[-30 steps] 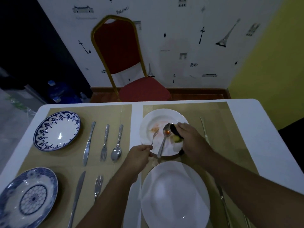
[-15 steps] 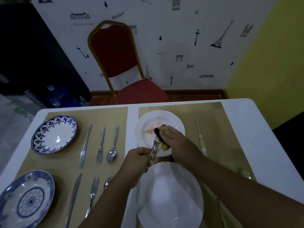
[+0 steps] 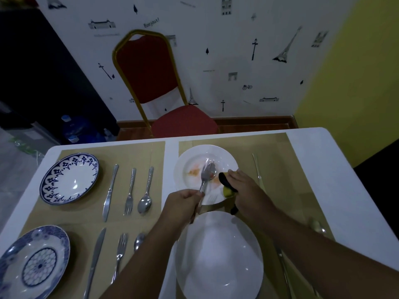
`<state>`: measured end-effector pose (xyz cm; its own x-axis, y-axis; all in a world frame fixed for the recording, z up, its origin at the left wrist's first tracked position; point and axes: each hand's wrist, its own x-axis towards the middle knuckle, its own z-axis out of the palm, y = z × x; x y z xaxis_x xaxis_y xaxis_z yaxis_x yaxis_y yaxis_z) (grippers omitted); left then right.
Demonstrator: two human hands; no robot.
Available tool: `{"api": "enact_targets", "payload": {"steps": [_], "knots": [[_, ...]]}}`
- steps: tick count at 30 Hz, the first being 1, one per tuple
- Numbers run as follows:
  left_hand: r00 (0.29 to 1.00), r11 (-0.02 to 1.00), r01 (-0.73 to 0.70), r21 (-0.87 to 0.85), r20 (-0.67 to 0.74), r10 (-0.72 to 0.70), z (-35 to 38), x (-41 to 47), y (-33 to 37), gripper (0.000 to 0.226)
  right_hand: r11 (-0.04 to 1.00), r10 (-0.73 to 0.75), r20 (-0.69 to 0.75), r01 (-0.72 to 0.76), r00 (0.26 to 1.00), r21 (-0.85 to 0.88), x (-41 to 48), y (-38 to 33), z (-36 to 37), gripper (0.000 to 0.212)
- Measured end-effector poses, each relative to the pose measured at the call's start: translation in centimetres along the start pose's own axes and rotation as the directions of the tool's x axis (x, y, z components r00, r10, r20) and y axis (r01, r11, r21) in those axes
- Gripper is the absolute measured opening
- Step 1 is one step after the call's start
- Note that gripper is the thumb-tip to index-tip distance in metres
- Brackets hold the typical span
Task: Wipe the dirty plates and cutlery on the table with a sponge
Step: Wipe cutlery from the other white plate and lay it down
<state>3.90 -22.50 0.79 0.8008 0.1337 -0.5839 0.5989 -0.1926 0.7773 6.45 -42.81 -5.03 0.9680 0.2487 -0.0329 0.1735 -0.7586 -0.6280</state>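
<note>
My left hand (image 3: 183, 203) grips the handles of a fork and spoon (image 3: 207, 172), held together above a white plate (image 3: 194, 156) smeared with orange stains. My right hand (image 3: 244, 186) holds a yellow sponge with a dark scrubbing side (image 3: 227, 189) at that plate's right rim, just right of the spoon's bowl and apart from it. A second white plate (image 3: 218, 255), with no stains showing, lies nearer to me, partly under my forearms.
On the left mats lie two blue-patterned plates (image 3: 69, 179) (image 3: 32, 264), each with a knife (image 3: 110, 190), fork (image 3: 129, 193) and spoon (image 3: 146, 190) beside it. A knife (image 3: 258, 167) lies right of the stained plate. A red chair (image 3: 159, 83) stands behind the table.
My right hand with the sponge has slid off the cutlery to the plate's right rim. My left hand has raised the fork and spoon, now held together and uncovered.
</note>
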Motion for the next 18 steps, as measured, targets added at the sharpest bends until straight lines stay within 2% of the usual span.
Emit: {"api": "enact_targets", "payload": {"steps": [5, 11, 15, 18], "knots": [[0.991, 0.988, 0.085, -0.126, 0.112, -0.071, 2.4, -0.5, 2.5, 0.018, 0.998, 0.066, -0.038, -0.066, 0.997, 0.016, -0.9, 1.4, -1.4, 0.075], [0.981, 0.999, -0.049, 0.003, 0.191, 0.048, 7.9, -0.3, 3.4, 0.015, 0.995, 0.098, -0.097, -0.1, 0.99, -0.012, -3.2, 4.8, -5.1, 0.073], [0.986, 1.0, -0.014, -0.015, 0.166, 0.016, 13.0, 1.0, 3.0, 0.027, 0.991, 0.129, -0.071, -0.131, 0.989, -0.017, -5.0, 8.9, -7.6, 0.077], [0.98, 0.999, 0.013, 0.029, 0.199, -0.018, 17.0, 2.1, 2.5, 0.018, 0.985, 0.172, -0.04, -0.172, 0.984, -0.009, -5.9, 11.6, -9.4, 0.075]]}}
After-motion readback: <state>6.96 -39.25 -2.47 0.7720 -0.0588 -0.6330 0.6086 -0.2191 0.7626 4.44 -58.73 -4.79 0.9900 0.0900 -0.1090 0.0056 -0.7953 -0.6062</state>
